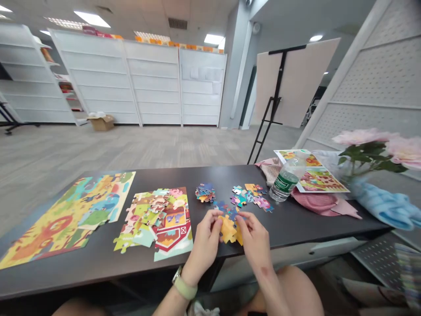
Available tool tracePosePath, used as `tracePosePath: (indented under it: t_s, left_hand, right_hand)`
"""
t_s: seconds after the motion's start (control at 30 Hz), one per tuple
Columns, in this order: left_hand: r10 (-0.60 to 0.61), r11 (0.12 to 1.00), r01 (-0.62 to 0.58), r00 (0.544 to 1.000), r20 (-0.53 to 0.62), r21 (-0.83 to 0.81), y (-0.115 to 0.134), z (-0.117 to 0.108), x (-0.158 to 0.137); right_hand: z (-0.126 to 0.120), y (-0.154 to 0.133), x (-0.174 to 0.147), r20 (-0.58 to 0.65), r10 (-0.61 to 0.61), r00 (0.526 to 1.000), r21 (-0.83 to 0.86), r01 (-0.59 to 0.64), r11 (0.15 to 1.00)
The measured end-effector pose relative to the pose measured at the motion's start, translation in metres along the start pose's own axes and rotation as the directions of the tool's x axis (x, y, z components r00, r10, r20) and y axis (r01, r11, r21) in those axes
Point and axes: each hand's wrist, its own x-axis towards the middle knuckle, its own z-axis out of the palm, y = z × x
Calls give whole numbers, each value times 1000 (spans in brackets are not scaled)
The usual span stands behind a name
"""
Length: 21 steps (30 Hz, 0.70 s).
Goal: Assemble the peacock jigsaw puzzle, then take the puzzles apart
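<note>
Close to the table's near edge, my left hand [208, 236] is closed, thumb and fingers pinching yellow jigsaw puzzle pieces [228, 229]. My right hand [255, 237] is closed on the right side of the same yellow pieces. Whether these pieces are joined is hard to tell. Just beyond my fingertips lie blue puzzle pieces [221, 206], partly hidden by the hands. A small stack of dark puzzle pieces [205, 193] sits further back. To its right, loose colourful pieces [246, 197] are spread out, some overlapping.
Left of my hands lies a partly joined farm puzzle [177, 237] with loose pieces heaped on it. Further left is a large yellow animal puzzle [75, 213]. On the right are a water bottle [284, 182], printed picture sheets [324, 179], pink cloth [320, 202] and flowers [368, 137].
</note>
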Motion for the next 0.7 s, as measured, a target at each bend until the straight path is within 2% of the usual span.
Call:
tracePosePath:
  t_s: [0.07,0.13,0.2,0.3,0.33,0.43,0.5,0.57,0.63,0.7]
  left_hand:
    - [18,1000,-18,1000,-8,13,-2,0,1]
    - [46,996,-41,997,-63,82,-1,-1,2]
    - [95,983,-74,988,-118,170,3,-1,2]
    - [164,954,-121,976,-140,272,6,-1,-2]
    - [168,951,-123,976,-139,285,6,-1,-3]
    - [167,956,-120,973,-160,269,9,-1,-4]
    - [212,957,-164,959,-188,240,19,3,2]
    - [274,955,-241,939,-208,172,43,11,13]
    - [308,950,-313,927,-213,15,76,24,26]
    - [292,906,-364,908,-301,-216,108,39,34]
  right_hand:
    - [5,-4,-1,27,-27,999,19,27,999]
    - [9,-10,-4,49,-51,997,76,48,996]
    - [12,-13,-9,121,-66,991,150,48,988]
    - [14,-10,-13,237,-110,965,180,68,981]
    - [15,-7,-14,230,-130,964,162,94,982]
    - [16,0,-14,101,-236,966,60,231,971]
    - [18,2,-14,66,-347,935,-7,349,937]
    - [21,-1,-15,89,-437,895,-54,442,895]
    - [23,-6,-15,107,-478,872,-101,488,867]
    - [22,-11,-15,131,-484,865,-161,501,851]
